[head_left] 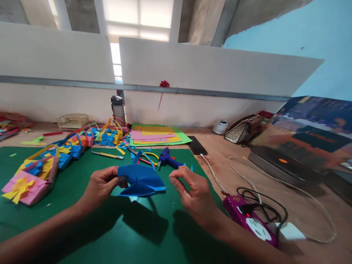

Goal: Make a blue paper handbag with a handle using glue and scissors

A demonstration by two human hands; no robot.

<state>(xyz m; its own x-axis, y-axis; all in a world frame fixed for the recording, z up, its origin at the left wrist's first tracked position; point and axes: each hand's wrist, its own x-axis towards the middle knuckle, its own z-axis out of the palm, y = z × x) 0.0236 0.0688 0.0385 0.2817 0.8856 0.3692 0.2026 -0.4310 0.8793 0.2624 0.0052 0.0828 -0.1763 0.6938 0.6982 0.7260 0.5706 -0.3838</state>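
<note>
A folded blue paper piece is hanging above the green mat, its left end pinched by the left hand. The right hand, fingers curled and holding nothing, is hovering just beside its right edge, with the blue glue gun lying beyond.

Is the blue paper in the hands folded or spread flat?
Folded: the blue paper shows layered flaps and creased edges, raised above the green mat, with the left hand pinching its left end.

Bare green mat ahead (paper baskets left, probably cabled power strip right).
</note>
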